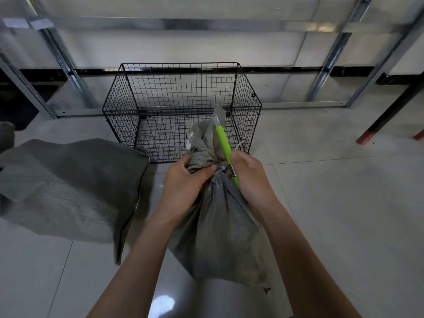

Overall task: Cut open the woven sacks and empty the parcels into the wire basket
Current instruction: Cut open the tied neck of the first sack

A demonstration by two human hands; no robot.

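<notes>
A grey woven sack (pixel 218 230) stands on the floor between my arms, its neck bunched and tied with a white cable tie (pixel 220 169). My left hand (pixel 183 180) grips the gathered neck just above the tie. My right hand (pixel 249 174) holds a green utility knife (pixel 223 141), its blade end pointing up and away past the sack's top. The black wire basket (pixel 181 111) sits right behind the sack; I see no parcels in it.
A second, larger grey sack (pixel 68 187) lies on the tiles at the left. Metal shelf uprights (pixel 330 63) run along the wall behind the basket. Dark table legs (pixel 385 113) with red feet stand at the right.
</notes>
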